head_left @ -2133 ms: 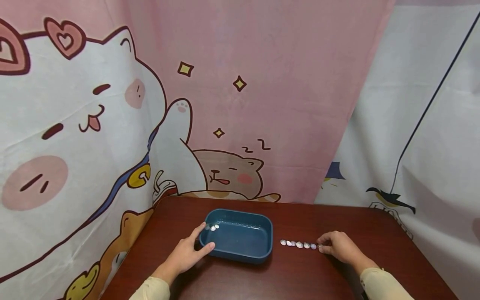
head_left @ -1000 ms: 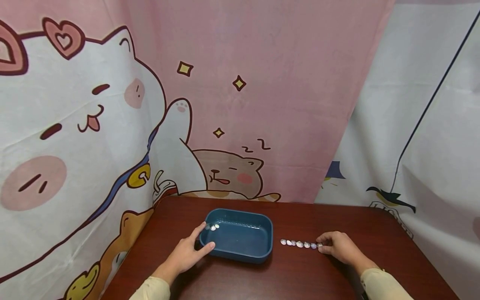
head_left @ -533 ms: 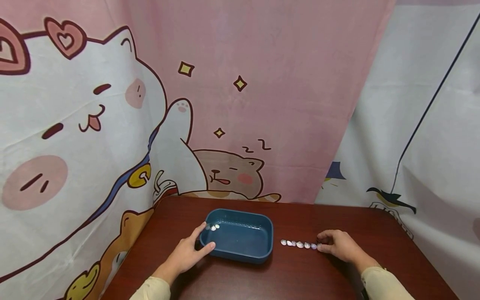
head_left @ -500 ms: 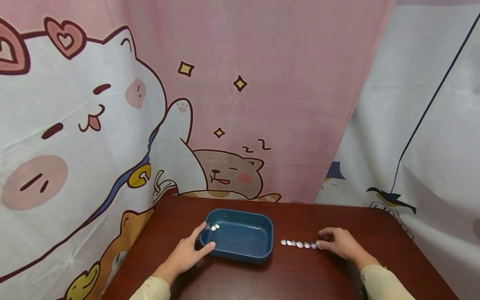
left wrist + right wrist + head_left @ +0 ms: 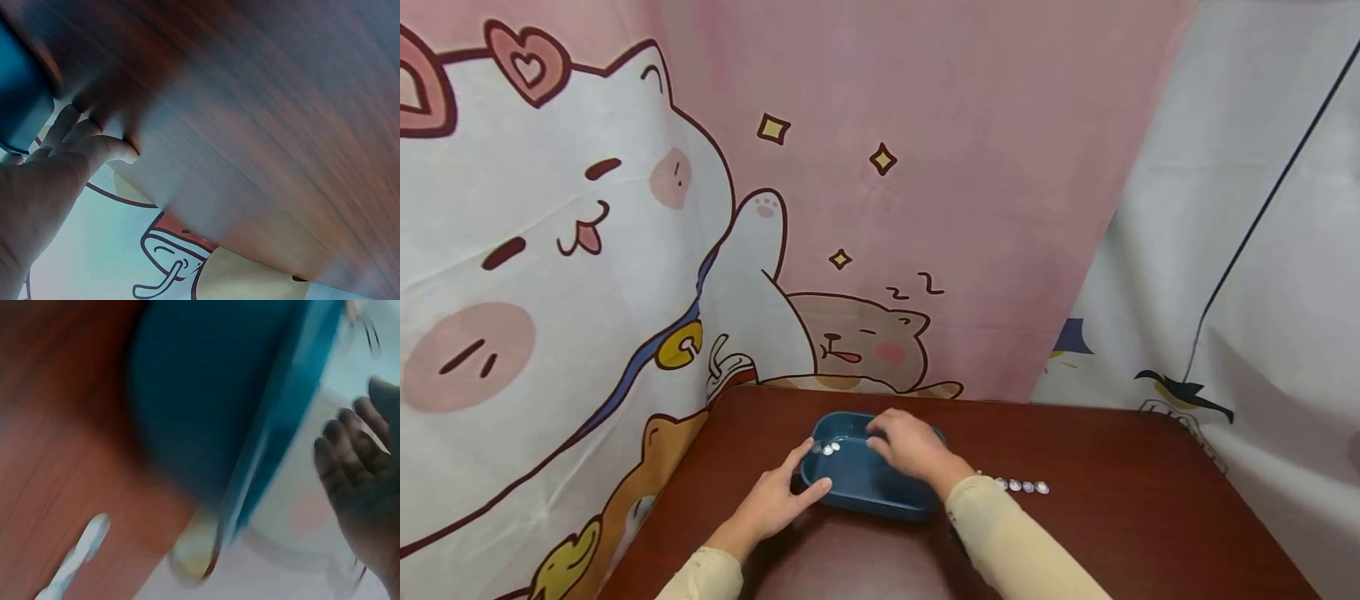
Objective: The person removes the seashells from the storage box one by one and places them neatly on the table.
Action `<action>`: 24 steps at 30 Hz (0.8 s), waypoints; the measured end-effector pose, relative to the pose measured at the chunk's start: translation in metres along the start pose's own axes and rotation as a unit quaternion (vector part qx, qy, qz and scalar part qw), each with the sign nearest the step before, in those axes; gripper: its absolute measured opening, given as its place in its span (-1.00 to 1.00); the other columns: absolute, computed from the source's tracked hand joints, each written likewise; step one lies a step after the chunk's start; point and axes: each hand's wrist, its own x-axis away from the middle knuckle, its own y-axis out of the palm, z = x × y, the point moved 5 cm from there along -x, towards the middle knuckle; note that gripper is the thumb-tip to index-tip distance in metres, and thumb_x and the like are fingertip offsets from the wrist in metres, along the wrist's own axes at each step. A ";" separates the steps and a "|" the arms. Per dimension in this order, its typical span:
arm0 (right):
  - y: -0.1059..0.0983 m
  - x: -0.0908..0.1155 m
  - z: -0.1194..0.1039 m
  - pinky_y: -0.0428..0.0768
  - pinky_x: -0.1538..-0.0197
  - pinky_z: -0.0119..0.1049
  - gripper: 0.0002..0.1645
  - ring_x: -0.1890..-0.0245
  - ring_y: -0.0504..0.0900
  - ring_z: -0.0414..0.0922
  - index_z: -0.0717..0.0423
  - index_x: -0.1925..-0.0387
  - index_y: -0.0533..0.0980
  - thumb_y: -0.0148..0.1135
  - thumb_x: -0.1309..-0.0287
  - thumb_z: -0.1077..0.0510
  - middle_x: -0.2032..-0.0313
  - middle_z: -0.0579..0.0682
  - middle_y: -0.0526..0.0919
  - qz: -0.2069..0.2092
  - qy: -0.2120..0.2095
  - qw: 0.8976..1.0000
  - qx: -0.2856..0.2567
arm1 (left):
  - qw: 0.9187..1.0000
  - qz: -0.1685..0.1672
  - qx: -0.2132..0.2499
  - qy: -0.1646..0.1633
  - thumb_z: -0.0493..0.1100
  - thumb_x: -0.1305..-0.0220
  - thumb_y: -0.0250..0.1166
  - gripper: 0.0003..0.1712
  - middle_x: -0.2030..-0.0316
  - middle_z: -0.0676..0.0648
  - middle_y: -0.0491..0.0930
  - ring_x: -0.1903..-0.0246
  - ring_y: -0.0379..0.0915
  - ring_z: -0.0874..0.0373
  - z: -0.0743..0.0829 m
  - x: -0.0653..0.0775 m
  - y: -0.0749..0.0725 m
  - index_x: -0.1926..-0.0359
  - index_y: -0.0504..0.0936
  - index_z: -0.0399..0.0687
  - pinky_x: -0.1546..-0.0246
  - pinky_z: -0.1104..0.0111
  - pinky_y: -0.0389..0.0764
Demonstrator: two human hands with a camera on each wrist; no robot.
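At the left end of a blue rectangular tray (image 5: 865,498), my left hand (image 5: 775,496) holds the wall, thumb over the near rim and index finger at the far side. The left wrist view shows more of its fingers outside the tray (image 5: 22,87). Above the tray's right half hovers my right hand (image 5: 913,446), fingers loosely bent. Nothing shows in the right hand (image 5: 362,462) in its blurred wrist view. A few small white pearly pieces (image 5: 829,449) lie at the tray's left end. Right of the tray runs a row of small shiny rounded pieces (image 5: 1028,487), its left part hidden by my sleeve.
Everything stands on a dark red-brown wooden table (image 5: 1120,517). Behind it and along both sides hangs a cartoon-printed cloth (image 5: 985,208) that meets the table's edges.
My right hand has left the right end of the row and swung left over the tray. The piece it was touching now lies at the row's right end. My left hand stays put.
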 end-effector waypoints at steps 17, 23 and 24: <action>0.085 -0.030 -0.050 0.31 -0.62 0.09 -0.36 -0.66 0.24 0.07 -0.28 -0.65 0.26 -0.01 -0.66 -0.07 -0.67 -0.21 0.23 -0.192 0.028 0.976 0.102 | 1.000 -0.018 0.001 0.013 0.54 -0.37 0.24 0.04 -0.35 -0.29 0.62 -0.32 0.53 -0.40 0.009 0.000 -0.001 -0.69 0.18 0.27 -0.26 -0.42 0.48; 0.088 -0.033 -0.053 0.30 -0.63 0.06 -0.41 -0.64 0.25 0.05 -0.27 -0.61 0.34 -0.07 -0.68 -0.08 -0.63 -0.24 0.30 -0.201 0.014 0.971 0.128 | 1.000 -0.013 -0.003 0.017 0.51 -0.39 0.24 0.02 -0.35 -0.29 0.61 -0.30 0.56 -0.37 0.004 -0.002 -0.002 -0.69 0.19 0.25 -0.25 -0.40 0.51; 0.087 -0.034 -0.053 0.31 -0.62 0.06 -0.43 -0.63 0.27 0.05 -0.26 -0.59 0.37 -0.08 -0.68 -0.08 -0.62 -0.24 0.33 -0.199 0.013 0.971 0.129 | 1.000 -0.010 -0.005 0.017 0.50 -0.39 0.25 0.01 -0.35 -0.29 0.62 -0.30 0.57 -0.36 0.003 -0.002 -0.003 -0.69 0.19 0.25 -0.25 -0.39 0.51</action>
